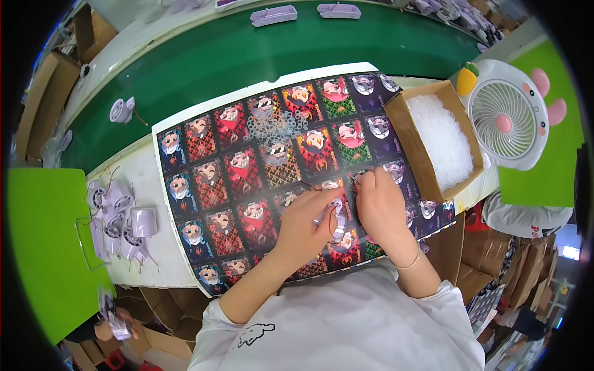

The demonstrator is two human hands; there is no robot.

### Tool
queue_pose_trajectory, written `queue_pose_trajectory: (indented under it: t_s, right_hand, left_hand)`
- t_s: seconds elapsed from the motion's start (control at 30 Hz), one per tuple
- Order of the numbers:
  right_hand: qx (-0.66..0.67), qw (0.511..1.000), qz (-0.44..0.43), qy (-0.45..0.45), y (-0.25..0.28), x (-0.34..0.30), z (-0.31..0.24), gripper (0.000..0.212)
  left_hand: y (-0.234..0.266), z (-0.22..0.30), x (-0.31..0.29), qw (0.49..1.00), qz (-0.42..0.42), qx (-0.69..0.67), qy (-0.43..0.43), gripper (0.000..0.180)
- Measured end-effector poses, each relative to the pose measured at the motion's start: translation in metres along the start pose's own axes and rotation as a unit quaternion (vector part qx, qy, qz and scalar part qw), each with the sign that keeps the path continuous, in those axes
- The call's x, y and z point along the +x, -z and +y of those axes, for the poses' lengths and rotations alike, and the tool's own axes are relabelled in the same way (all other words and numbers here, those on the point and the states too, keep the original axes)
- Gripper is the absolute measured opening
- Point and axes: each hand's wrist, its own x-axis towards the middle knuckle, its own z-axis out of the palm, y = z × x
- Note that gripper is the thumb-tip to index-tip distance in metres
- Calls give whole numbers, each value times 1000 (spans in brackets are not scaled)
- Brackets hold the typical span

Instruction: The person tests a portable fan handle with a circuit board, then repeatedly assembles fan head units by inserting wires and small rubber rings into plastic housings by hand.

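My left hand (304,227) is closed around a small lavender plastic housing (338,224) with thin dark red wires, partly hidden by the fingers. Close beside it on the right, my right hand (380,204) has its thumb and fingertips pinched together; whatever they grip is too small to make out. Both hands are just over a dark sheet (255,185) printed with rows of cartoon figures. Beyond them on this sheet lies a loose pile of small clear rings (278,128).
An open cardboard box (427,166) of clear small pieces stands right, beside a white fan (504,117). Several lavender parts with wires (117,216) lie left. A green conveyor belt (204,65) carries lavender pieces. Another person's hand (127,324) shows lower left.
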Motion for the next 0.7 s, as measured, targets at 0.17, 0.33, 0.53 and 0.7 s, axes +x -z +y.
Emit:
queue_pose_trajectory:
  t_s: [0.17,0.33,0.53,0.7]
  right_hand:
    - [357,930,-86,-5,44,-10,-13,10]
    - [322,944,-47,52,40,-17,-24,13]
    - [284,958,-28,17,41,-15,-39,19]
    - [295,955,-42,2,42,-15,-38,22]
  left_hand:
    - [-3,-6,-5,999,22,-24,-7,33]
    - [-6,-7,-3,999,24,-24,-11,33]
    - [-4,-1,-1,999,43,-12,25,34]
    - [-5,-5,-5,998,53,-45,6,31]
